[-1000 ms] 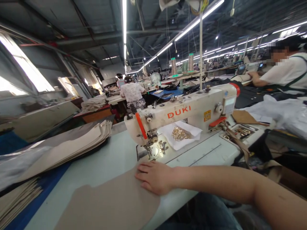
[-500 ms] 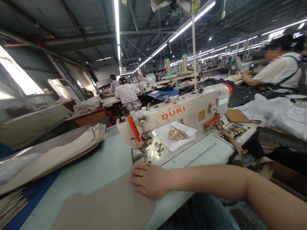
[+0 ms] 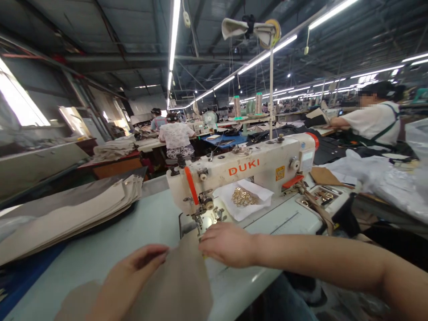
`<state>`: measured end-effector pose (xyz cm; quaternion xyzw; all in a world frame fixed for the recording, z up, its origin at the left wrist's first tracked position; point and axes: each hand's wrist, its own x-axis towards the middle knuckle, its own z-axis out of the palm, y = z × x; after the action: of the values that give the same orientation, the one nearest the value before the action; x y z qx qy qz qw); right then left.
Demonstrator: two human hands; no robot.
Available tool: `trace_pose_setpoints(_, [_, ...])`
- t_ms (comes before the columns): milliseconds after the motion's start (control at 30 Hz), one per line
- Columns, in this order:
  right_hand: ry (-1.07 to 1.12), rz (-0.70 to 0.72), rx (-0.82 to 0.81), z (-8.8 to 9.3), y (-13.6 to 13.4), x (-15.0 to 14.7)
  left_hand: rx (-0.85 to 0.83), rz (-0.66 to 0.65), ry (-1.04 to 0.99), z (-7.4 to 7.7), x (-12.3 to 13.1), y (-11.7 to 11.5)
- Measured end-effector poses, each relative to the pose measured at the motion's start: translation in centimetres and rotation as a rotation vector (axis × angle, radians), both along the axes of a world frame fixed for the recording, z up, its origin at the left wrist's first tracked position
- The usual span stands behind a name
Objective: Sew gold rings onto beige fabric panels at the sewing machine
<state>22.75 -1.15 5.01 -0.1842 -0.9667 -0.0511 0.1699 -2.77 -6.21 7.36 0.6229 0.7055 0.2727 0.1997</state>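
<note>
A beige fabric panel (image 3: 180, 281) lies on the sewing machine's pale table, its narrow far end at the presser foot (image 3: 200, 225). My left hand (image 3: 130, 272) is at the panel's left side, thumb and fingers pinched together on its edge. Close to the needle area, my right hand (image 3: 229, 244) has its bent fingers closed at the panel's right edge; the fingertips are partly hidden. The white sewing machine (image 3: 244, 167), marked DUKI, stands just beyond both hands. Gold-coloured metal rings (image 3: 244, 196) rest in a white paper wrap (image 3: 264, 200) under the machine's arm.
Stacked beige panels (image 3: 100, 205) lie to the left. A compartment tray (image 3: 323, 196) with metal parts and a tan strap is at the right, near white plastic bags (image 3: 377, 178). Thread cones (image 3: 259, 103) stand behind. A co-worker (image 3: 374, 118) sits at the right.
My left hand has come into view and taken the panel's left edge. My right hand, flat on the panel before, has shifted right with its fingers now bent. The view has tilted up slightly.
</note>
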Motion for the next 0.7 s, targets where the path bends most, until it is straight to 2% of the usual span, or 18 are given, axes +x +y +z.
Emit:
trace_pose_setpoints(133, [0.003,-0.395,-0.075,1.8,3.5,5.2,-0.056,-0.037,-0.178,-1.5,3.8,3.5])
trace_pose_setpoints(233, [-0.050,-0.534,-0.081,2.3,7.1,7.0,-0.034,-0.089,-0.187,-2.5,4.7,4.2])
trace_pose_setpoints(400, [-0.217,-0.505,-0.092,1.6,11.1,5.7,-0.029,-0.098,-0.183,-3.6,3.8,4.1])
trace_pose_setpoints(700, [-0.438,-0.337,-0.019,1.0,12.6,4.9,-0.048,-0.068,-0.258,-3.8,3.9,4.4])
